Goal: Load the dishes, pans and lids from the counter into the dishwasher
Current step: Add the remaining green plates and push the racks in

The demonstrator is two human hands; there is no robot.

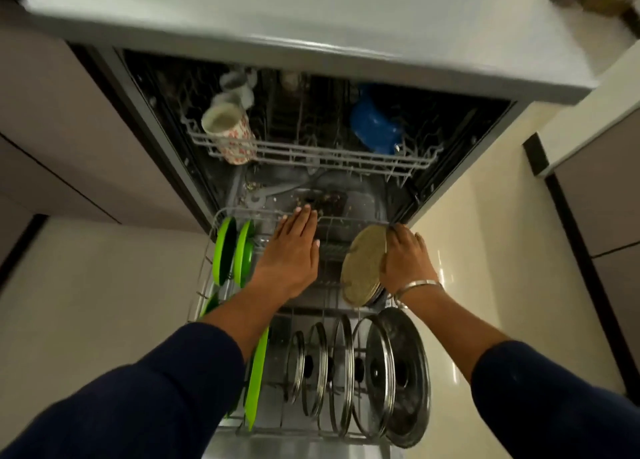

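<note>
Nearest me, along the front edge of the pulled-out lower rack [242, 320], I see a row of round metal lids [381, 372] standing on edge in the tines, the largest at the front right corner. A green plate [256, 379] stands upright at the front left, partly behind my left sleeve.

Farther in, my left hand [291, 250] lies flat with straight fingers over the middle of the rack, holding nothing that I can see, its fingertips reaching the rack's back edge. Two more green plates [232, 250] stand on edge just to its left, near the back left corner.

My right hand [405, 257] is at the back right corner, fingers curled round the rim of a tan round plate [363, 264], which stands tilted on edge in the rack. The plate is between my two hands, touching the right one and apart from the left. A metal bangle [419, 287] sits on that wrist.

Beyond, the upper rack [311, 157] holds a patterned mug [228, 129] on the left and a blue dish [374, 122] on the right. The pale tabletop [277, 18] overhangs the dishwasher at the far edge.
</note>
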